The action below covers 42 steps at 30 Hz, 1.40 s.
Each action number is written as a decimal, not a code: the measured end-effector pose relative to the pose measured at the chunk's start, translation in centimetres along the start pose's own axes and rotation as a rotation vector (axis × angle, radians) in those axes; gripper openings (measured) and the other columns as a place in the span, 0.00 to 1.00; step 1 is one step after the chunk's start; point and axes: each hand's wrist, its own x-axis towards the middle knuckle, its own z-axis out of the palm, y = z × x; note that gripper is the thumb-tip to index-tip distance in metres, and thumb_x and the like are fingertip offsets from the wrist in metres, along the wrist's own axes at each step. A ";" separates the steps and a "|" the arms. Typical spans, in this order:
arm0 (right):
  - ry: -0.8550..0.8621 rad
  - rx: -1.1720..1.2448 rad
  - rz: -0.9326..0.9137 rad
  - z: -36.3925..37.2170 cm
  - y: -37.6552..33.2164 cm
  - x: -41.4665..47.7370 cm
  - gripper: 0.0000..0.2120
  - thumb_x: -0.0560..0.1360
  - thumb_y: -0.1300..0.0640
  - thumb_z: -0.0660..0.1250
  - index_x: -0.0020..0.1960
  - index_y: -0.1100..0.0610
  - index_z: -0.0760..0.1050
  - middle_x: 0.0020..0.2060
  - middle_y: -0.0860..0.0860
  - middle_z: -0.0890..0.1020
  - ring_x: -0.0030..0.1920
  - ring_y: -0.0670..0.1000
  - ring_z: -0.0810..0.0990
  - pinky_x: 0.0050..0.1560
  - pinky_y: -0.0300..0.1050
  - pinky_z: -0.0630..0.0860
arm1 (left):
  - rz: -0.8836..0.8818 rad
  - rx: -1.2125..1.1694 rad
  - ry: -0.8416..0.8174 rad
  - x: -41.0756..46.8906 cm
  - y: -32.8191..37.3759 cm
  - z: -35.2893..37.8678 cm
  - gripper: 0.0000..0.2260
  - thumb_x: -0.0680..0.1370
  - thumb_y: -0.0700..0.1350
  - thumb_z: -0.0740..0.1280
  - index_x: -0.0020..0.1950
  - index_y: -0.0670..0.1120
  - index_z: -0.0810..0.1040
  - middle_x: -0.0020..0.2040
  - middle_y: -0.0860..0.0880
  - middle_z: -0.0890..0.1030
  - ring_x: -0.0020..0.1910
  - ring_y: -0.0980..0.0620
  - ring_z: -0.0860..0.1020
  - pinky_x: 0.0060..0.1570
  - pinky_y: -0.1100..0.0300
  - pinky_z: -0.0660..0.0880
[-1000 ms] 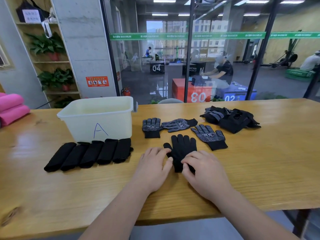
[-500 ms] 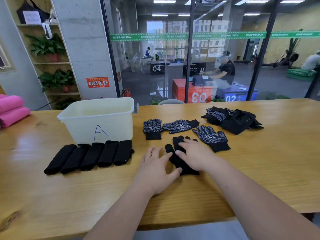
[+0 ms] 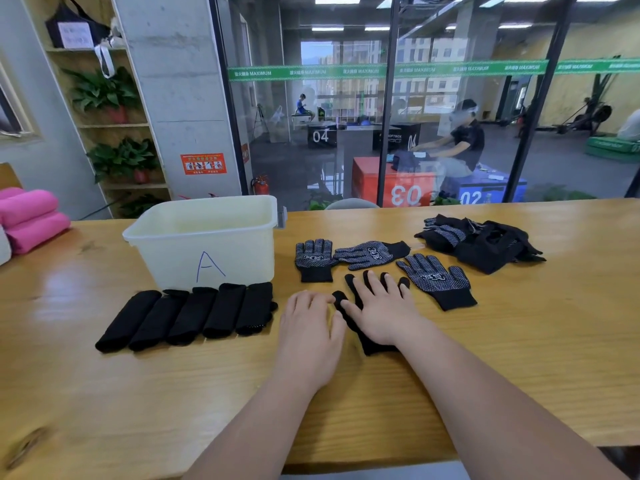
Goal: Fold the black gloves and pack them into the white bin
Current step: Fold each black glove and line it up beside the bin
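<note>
Right hand [image 3: 381, 313] slid forward, flat atop black glove [image 3: 372, 345].

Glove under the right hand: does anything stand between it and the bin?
Nothing tall does. The glove lies flat under the right hand. The left hand rests beside it, toward the bin. Five folded gloves lie low in a row before the near wall. The top is open.

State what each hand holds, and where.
Nothing is gripped. The right hand lies flat on the palm of the plain black knit glove; the left hand rests on the wooden table beside it.
</note>
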 end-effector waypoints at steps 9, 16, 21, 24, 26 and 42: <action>0.092 0.083 -0.067 1.1 -1.1 -2.5 0.34 0.83 0.31 0.45 0.86 0.43 0.44 0.86 0.49 0.45 0.85 0.57 0.42 0.83 0.62 0.45 | 0.030 0.083 -0.045 -0.2 0.5 -0.2 0.11 0.83 0.50 0.60 0.62 0.56 0.79 0.61 0.60 0.79 0.67 0.54 0.70 0.69 0.55 0.65; 0.262 0.280 -0.105 0.3 2.6 -4.7 0.28 0.84 0.40 0.58 0.82 0.46 0.62 0.82 0.47 0.62 0.81 0.53 0.63 0.80 0.57 0.61 | 0.045 0.103 -0.149 -0.2 0.1 0.0 0.24 0.80 0.64 0.63 0.73 0.56 0.73 0.70 0.57 0.74 0.73 0.51 0.66 0.74 0.50 0.64; 0.133 0.207 -0.211 0.2 5.6 -7.4 0.33 0.83 0.32 0.53 0.85 0.42 0.55 0.85 0.43 0.51 0.84 0.47 0.48 0.84 0.55 0.50 | 0.079 0.119 -0.146 -0.1 0.0 0.3 0.25 0.80 0.68 0.64 0.73 0.58 0.75 0.71 0.59 0.72 0.75 0.53 0.64 0.76 0.49 0.64; 0.201 0.229 -0.231 0.1 6.2 -8.9 0.30 0.82 0.32 0.56 0.82 0.39 0.62 0.83 0.39 0.59 0.83 0.45 0.56 0.82 0.51 0.56 | 0.124 0.053 -0.086 -0.1 -0.3 0.0 0.20 0.79 0.66 0.67 0.68 0.59 0.77 0.67 0.61 0.74 0.71 0.56 0.66 0.72 0.52 0.65; 0.204 0.188 -0.228 0.6 6.2 -8.9 0.29 0.82 0.32 0.55 0.81 0.39 0.63 0.82 0.40 0.61 0.83 0.45 0.56 0.83 0.51 0.56 | 0.151 0.039 -0.104 -0.3 -0.3 -0.1 0.18 0.79 0.65 0.68 0.65 0.60 0.79 0.64 0.63 0.76 0.68 0.58 0.69 0.70 0.54 0.66; 0.362 0.424 -0.418 0.3 6.4 -9.6 0.12 0.70 0.33 0.77 0.50 0.36 0.84 0.52 0.32 0.81 0.60 0.41 0.74 0.61 0.45 0.73 | 0.248 -0.120 -0.157 -1.1 -0.1 -0.6 0.06 0.78 0.58 0.74 0.45 0.59 0.82 0.49 0.62 0.80 0.54 0.60 0.77 0.57 0.53 0.76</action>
